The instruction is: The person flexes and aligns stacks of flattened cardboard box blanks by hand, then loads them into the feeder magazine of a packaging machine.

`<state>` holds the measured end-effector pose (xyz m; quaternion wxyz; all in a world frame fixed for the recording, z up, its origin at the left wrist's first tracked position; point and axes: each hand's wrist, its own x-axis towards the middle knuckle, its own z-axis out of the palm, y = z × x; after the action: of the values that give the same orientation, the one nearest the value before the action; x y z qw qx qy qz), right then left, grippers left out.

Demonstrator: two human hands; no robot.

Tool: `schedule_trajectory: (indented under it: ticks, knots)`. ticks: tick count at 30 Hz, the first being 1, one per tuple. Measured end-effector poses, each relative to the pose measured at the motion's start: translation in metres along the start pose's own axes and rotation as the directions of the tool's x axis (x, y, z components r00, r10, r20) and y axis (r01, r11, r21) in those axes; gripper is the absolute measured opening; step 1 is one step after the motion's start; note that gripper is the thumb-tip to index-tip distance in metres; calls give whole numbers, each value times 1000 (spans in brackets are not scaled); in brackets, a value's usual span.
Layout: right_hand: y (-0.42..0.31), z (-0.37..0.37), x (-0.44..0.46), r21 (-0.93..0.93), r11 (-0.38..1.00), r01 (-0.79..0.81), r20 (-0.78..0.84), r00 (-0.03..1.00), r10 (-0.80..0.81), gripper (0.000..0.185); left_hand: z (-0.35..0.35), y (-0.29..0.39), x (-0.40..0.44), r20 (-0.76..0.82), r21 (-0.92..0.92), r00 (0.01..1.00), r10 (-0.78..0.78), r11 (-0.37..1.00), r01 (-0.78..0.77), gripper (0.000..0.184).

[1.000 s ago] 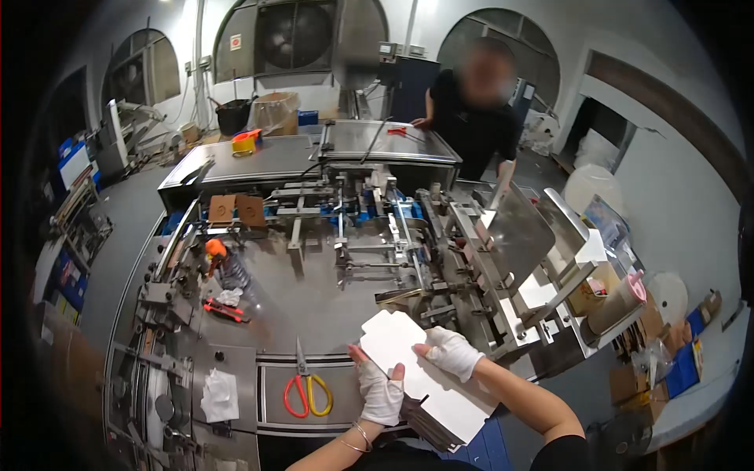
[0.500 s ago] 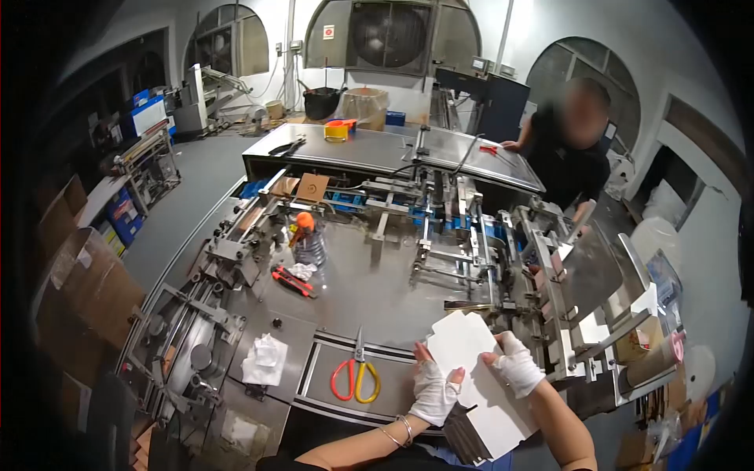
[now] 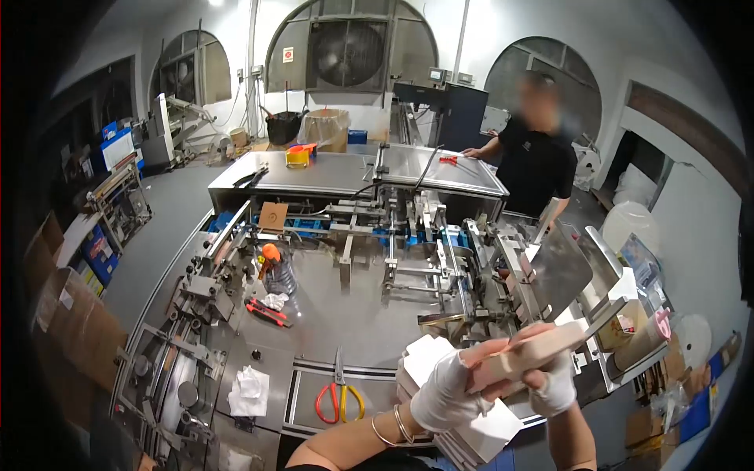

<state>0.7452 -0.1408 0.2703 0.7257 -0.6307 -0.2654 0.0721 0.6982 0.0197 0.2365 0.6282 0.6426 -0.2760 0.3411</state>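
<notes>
Both my hands wear white fingerless gloves or wraps with the fingertips bare. My left hand point(image 3: 459, 388) and my right hand point(image 3: 553, 385) are raised at the lower right, gripping a small bundle of white card blanks point(image 3: 546, 345) between them. The bundle is turned nearly edge-on, so its full shape is hidden. Beneath my hands lies a stack of white die-cut card blanks point(image 3: 424, 355), partly covered by my left hand and wrist. Scissors point(image 3: 339, 392) with one red and one yellow handle lie left of my left forearm.
Metal machine rails point(image 3: 440, 275) run beyond the stack. Further left are a red utility knife point(image 3: 268, 312), a bottle with an orange cap point(image 3: 272, 253) and a white cloth point(image 3: 249, 391). Behind the far table point(image 3: 322, 174) stands a person in black point(image 3: 537, 161), one hand on its surface.
My hands have come up off the white stack, now with a bundle of card blanks turned edge-on. The whole view has shifted, moving the machine leftward. The person behind appears more upright.
</notes>
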Motion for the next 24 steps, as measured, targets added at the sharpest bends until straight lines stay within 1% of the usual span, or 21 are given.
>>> schedule_trajectory:
  ticks: [1, 4, 5, 6, 7, 8, 9, 10, 12, 13, 14, 15, 16, 17, 18, 19, 20, 21, 22, 23, 24]
  knots:
    - [7, -1, 0, -86, 996, -12, -52, 999, 8, 76, 6, -4, 0, -84, 69, 996, -5, 998, 11, 59]
    - [14, -20, 0, -34, 990, 138, -39, 989, -140, 87, 6, -20, 1, 171, -47, 985, 32, 999, -24, 64]
    - [-2, -11, 1, -115, 950, 291, -153, 940, -306, 96, 8, -11, 6, 208, -11, 978, -32, 999, 35, 63]
    - [-17, -5, 2, -339, 848, 407, -216, 844, -491, 92, 12, -8, 6, 127, -115, 981, -146, 980, 161, 62]
    - [-22, -9, 3, -585, 651, 484, -146, 726, -672, 87, 19, -6, 6, 59, -226, 962, -265, 935, 272, 60]
    - [-28, -13, 2, -775, 388, 498, -23, 592, -805, 82, 23, -7, 5, 7, -342, 922, -387, 865, 366, 59]
    - [-43, -12, -2, -892, 139, 431, 201, 652, -731, 77, 24, -13, 5, 7, -257, 964, -266, 931, 259, 42]
    - [-59, -9, -5, -915, -137, 380, 385, 719, -579, 72, 20, -10, 7, 140, -200, 925, -352, 905, 375, 38]
    - [-70, 2, -5, -939, -87, 334, 330, 794, -511, 67, 6, 2, 14, 381, -45, 767, -515, 819, 572, 29]
    - [-76, 3, -6, -947, -60, 315, 305, 830, -468, 67, 8, 4, 13, 416, -54, 722, -553, 777, 627, 21]
    - [-82, 4, -6, -954, -38, 297, 284, 859, -425, 67, 9, 4, 11, 393, -59, 758, -520, 809, 585, 22]
    - [-88, 13, -3, -937, -138, 320, 343, 782, -521, 53, 11, 4, 10, 370, -65, 794, -482, 839, 540, 23]
    - [-88, 18, -1, -920, -174, 352, 388, 750, -535, 48, 12, 3, 9, 345, -74, 829, -441, 868, 492, 24]
    - [-86, 20, -1, -899, -213, 383, 434, 718, -544, 43, 14, 0, 8, 357, -78, 822, -443, 863, 499, 35]
    - [-87, 23, -1, -878, -252, 407, 476, 686, -551, 37, 13, -9, 8, 334, -42, 899, -283, 948, 314, 39]
    - [-90, 28, -4, -866, -219, 450, 500, 752, -429, 25, 12, -21, 6, 320, -6, 941, -111, 993, 119, 43]
    - [-87, 25, -5, -865, -242, 439, 501, 763, -408, 30, 13, -25, 3, 313, 25, 948, 65, 997, -77, 47]
    - [-84, 22, -4, -858, -229, 460, 512, 734, -446, 33, 8, -21, -2, 470, -72, 856, -213, 958, 278, 55]
    - [-81, 19, -2, -851, -221, 476, 520, 704, -484, 36, 7, -24, -2, 547, 3, 796, -260, 951, 309, 50]
    - [-77, 19, 3, -842, -231, 488, 527, 650, -548, 41, 5, -17, 0, 540, 64, 803, -252, 964, 260, 44]
    - [-80, 20, 7, -843, -194, 501, 523, 679, -516, 43, 3, -11, 2, 531, 130, 812, -242, 970, 204, 39]
